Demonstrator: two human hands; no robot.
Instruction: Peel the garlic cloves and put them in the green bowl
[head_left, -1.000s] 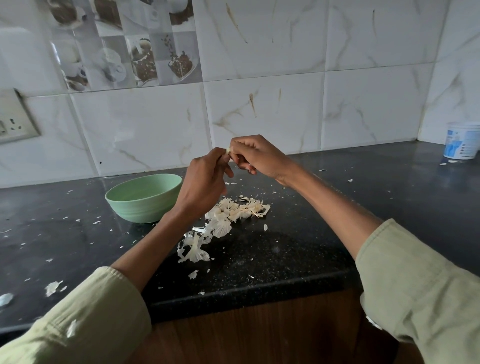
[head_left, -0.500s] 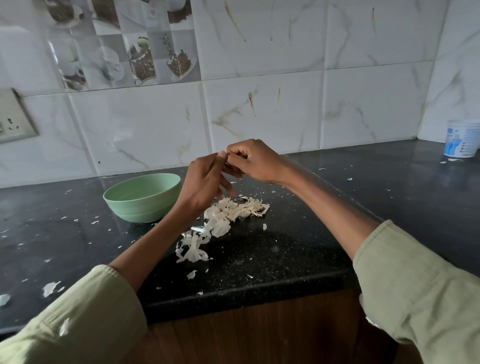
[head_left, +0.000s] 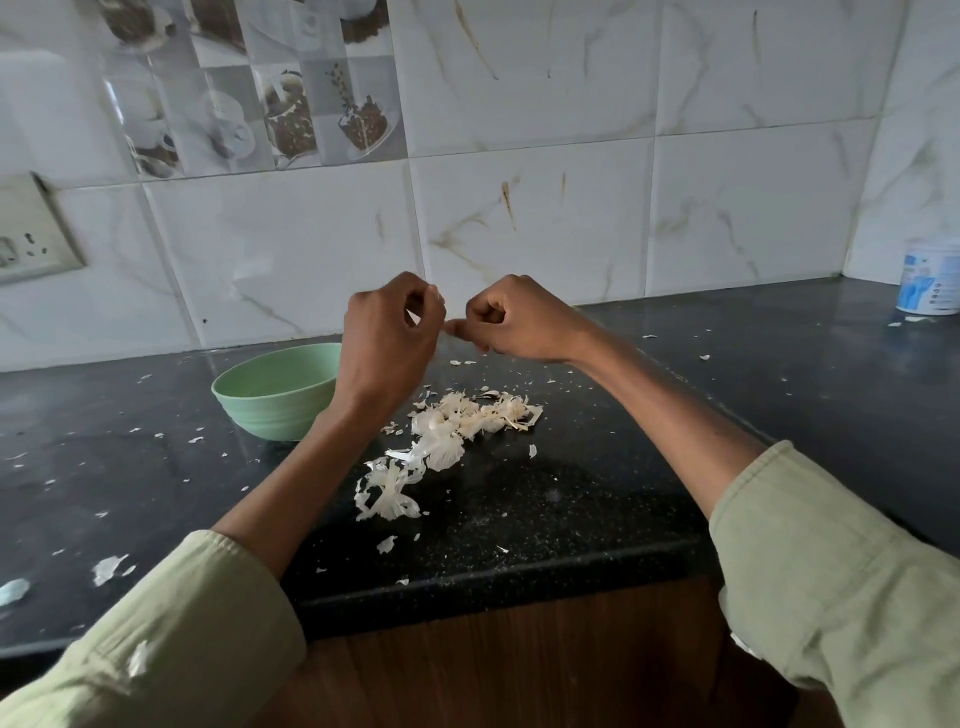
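Observation:
My left hand (head_left: 389, 332) and right hand (head_left: 519, 322) are raised above the black counter (head_left: 571, 499), a small gap between their fingertips. My left hand's curled fingers pinch a small pale garlic clove (head_left: 439, 298), mostly hidden. My right hand's fingers are curled, thumb and forefinger pinched together toward the left hand, seemingly on a scrap of skin too small to see clearly. The green bowl (head_left: 260, 415) stands on the counter just left of my left wrist; its inside is only partly visible. A pile of garlic skins (head_left: 467, 421) lies below the hands.
Small skin flakes are scattered over the counter. A white and blue cup (head_left: 930, 278) stands in the far right corner. A wall socket (head_left: 31, 244) is at the left. A tiled wall runs behind, and the counter's front edge (head_left: 467, 587) is near me.
The hands were pressed together on the clove; now they have pulled slightly apart, the left moving left and the right moving right.

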